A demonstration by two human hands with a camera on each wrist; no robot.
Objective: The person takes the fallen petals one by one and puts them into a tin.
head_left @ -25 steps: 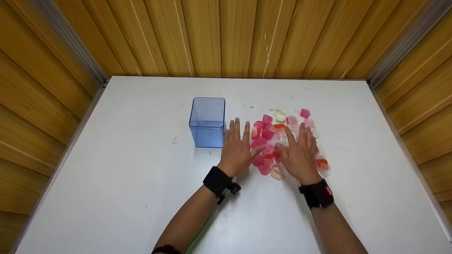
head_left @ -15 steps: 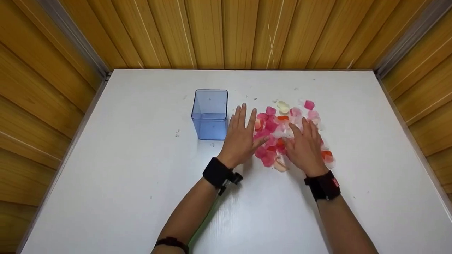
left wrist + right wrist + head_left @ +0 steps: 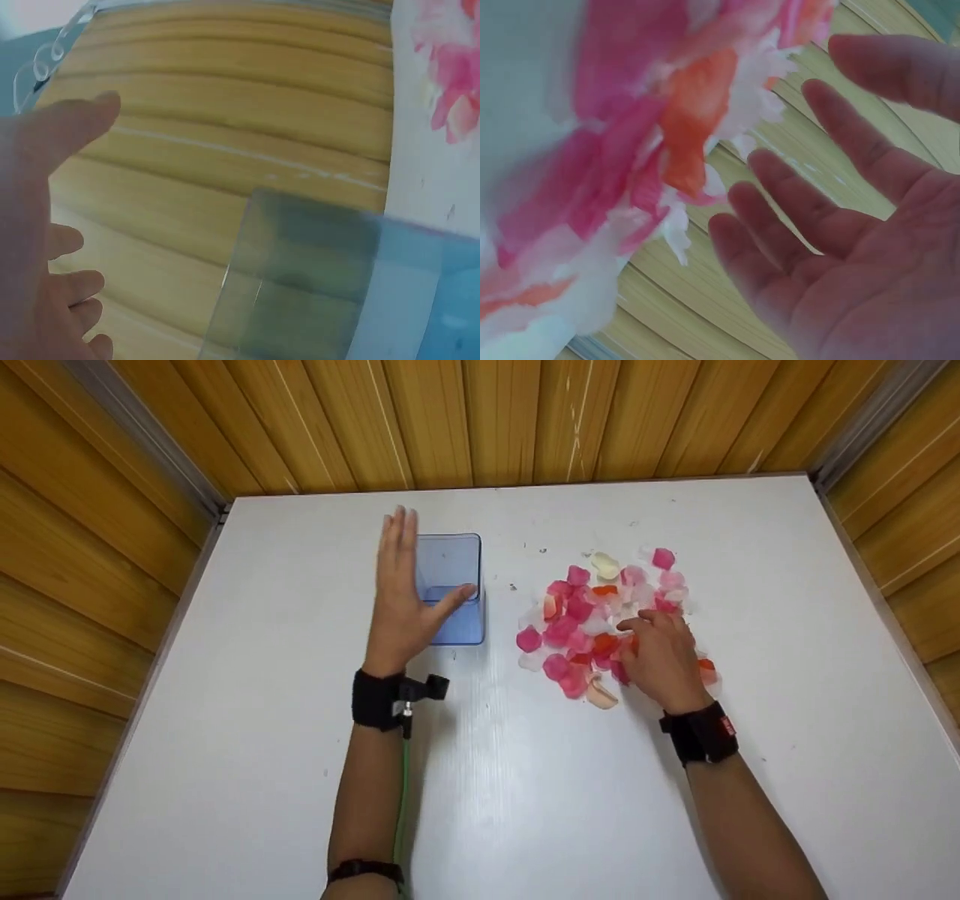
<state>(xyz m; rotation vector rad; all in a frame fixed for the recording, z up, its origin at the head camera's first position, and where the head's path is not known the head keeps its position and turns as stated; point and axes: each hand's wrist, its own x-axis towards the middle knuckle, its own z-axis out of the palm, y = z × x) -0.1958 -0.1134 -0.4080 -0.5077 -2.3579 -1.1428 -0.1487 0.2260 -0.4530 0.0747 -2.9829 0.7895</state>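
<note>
My left hand (image 3: 397, 604) is over the left side of a clear blue plastic container (image 3: 459, 619), fingers straight and thumb spread across its near side. In the left wrist view the container (image 3: 300, 255) stands beside the hand (image 3: 45, 225), with nothing between thumb and fingers. My right hand (image 3: 664, 664) is at the right part of a spread of flower petals (image 3: 577, 604) in pink, red, orange and white. From the right wrist, that hand (image 3: 840, 225) shows its palm bare, its fingers slightly bent and spread close to the petals (image 3: 622, 165).
A white table (image 3: 225, 735) carries everything, with small dark marks on its surface. Wood-patterned panels (image 3: 435, 427) rise behind it and on both sides. A black wrist strap with a small camera (image 3: 435, 687) and a green cable (image 3: 403, 810) run along the left forearm.
My left hand has moved left from between container and petals to the container's left side, uncovering petals at the pile's left edge. My right hand stays over the petals, its fingers more bent.
</note>
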